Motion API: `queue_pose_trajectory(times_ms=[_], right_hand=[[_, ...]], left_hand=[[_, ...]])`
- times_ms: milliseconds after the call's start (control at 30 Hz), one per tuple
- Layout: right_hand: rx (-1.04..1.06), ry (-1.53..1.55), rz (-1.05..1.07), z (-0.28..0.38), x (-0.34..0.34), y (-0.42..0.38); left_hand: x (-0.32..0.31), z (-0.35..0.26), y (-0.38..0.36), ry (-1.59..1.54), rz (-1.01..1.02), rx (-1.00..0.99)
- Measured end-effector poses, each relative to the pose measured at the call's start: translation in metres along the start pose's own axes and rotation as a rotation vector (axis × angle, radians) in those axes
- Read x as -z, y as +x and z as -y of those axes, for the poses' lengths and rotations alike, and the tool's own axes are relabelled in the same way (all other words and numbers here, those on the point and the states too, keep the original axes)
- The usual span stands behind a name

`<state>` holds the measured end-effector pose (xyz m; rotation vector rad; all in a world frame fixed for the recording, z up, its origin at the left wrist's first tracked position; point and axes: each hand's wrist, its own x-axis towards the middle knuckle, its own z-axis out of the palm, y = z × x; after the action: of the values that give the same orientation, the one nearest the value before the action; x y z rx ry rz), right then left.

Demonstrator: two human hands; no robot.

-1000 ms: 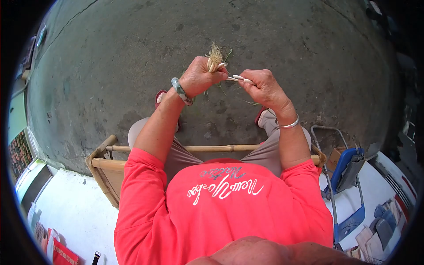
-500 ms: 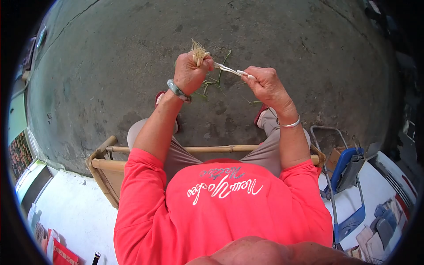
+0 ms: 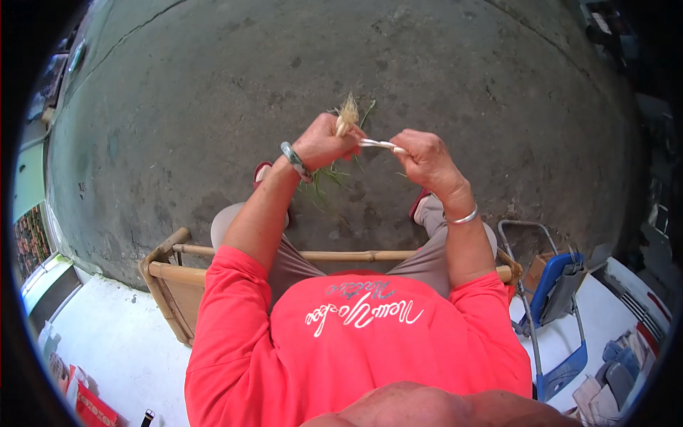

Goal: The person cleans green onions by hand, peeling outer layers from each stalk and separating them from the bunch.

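My left hand (image 3: 321,144) is closed around a small bunch of spring onions (image 3: 347,114), whose pale, stringy roots stick up above the fist. Thin green leaves (image 3: 326,179) show below that hand; whether they hang from the bunch or lie on the floor I cannot tell. Thin white spring onion stalks (image 3: 377,144) stretch between my two hands. My right hand (image 3: 427,158) pinches their other end between thumb and fingers. A small bit of leaf sticks out under the right fingers.
Below the hands spreads a grey concrete floor (image 3: 455,78). I sit on a bamboo seat (image 3: 178,272) with my feet apart in front. A folded metal-framed chair with blue parts (image 3: 562,285) stands at the right. A red bag (image 3: 96,409) lies at the lower left.
Both hands have come lower, nearer to my body, and closer together. The left hand has also shifted right, and the visible stretch of white stalk between them is shorter.
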<state>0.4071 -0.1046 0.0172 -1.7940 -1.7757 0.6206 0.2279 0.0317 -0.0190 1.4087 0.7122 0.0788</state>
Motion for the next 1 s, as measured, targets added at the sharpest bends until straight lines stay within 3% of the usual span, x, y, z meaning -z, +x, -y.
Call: queue_pose_trajectory(times_ms=[33,167,300,467,633,733,800,833,900,1000], right_hand=[[0.01,-0.004,-0.007,-0.001,-0.001,0.0],[0.0,-0.087,0.008,-0.002,-0.003,0.0],[0.021,-0.116,0.033,0.001,-0.01,0.0],[0.038,-0.178,0.141,0.012,-0.018,0.002],[0.058,-0.225,0.148,0.013,-0.017,0.0],[0.075,-0.245,0.089,0.013,-0.015,0.0],[0.088,-0.23,0.031,0.014,-0.02,0.001],[0.097,-0.217,-0.028,0.015,-0.023,0.001],[0.109,-0.231,-0.058,0.015,-0.03,0.005],[0.105,-0.223,-0.068,0.022,-0.032,0.003]], left_hand=[[0.001,0.002,0.0,0.071,0.101,-0.004],[-0.005,0.007,-0.003,0.086,0.139,0.024],[-0.015,0.02,0.001,0.221,0.041,0.025],[-0.028,0.019,-0.002,0.343,-0.087,-0.12],[-0.028,0.023,-0.001,0.452,-0.08,-0.115],[-0.03,0.019,-0.003,0.323,-0.087,-0.086],[-0.036,0.019,-0.005,-0.09,-0.22,-0.037],[-0.038,0.02,-0.005,-0.093,-0.216,-0.033],[-0.038,0.021,0.0,-0.452,-0.301,0.03],[-0.039,0.02,0.001,-0.615,-0.37,0.035]])
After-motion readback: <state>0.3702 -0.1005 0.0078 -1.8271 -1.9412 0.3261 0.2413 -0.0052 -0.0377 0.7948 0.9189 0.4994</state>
